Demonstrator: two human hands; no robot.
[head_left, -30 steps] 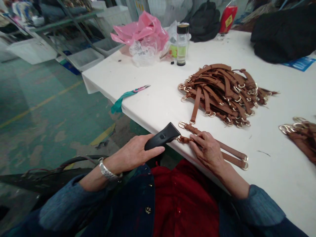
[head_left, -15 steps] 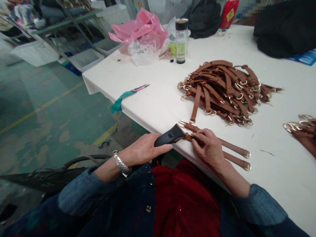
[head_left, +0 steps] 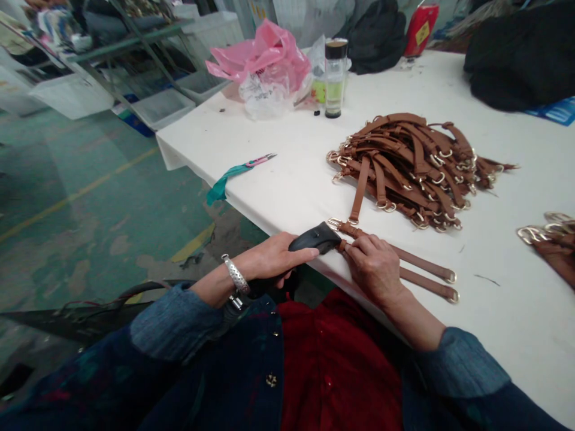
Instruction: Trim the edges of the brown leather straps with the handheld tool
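A worn green floor (head_left: 103, 143), marked with yellow lines, spreads out to the left beneath a metal rack (head_left: 112, 49) and pale plastic bins (head_left: 72, 96). The white table (head_left: 287, 179) fills the middle and right, its near edge running slantwise past the person. Black cloth (head_left: 516, 57) lies at its far right; nearer sits a heap of brown straps (head_left: 399, 161) with gold-coloured rings and buckles. A pink bag (head_left: 276, 57) stands toward the back, beside a bottle (head_left: 333, 87). At the near edge, the right hand (head_left: 375, 263) has its fingers drawn together on the lower strap (head_left: 426, 283), which lies alongside an upper strap (head_left: 417, 258). The left hand (head_left: 272, 257) grips a black tool (head_left: 312, 240), its head at that lower strap's left end. Small pink snips (head_left: 259, 160) lie farther left, with a teal cloth (head_left: 222, 184) attached.
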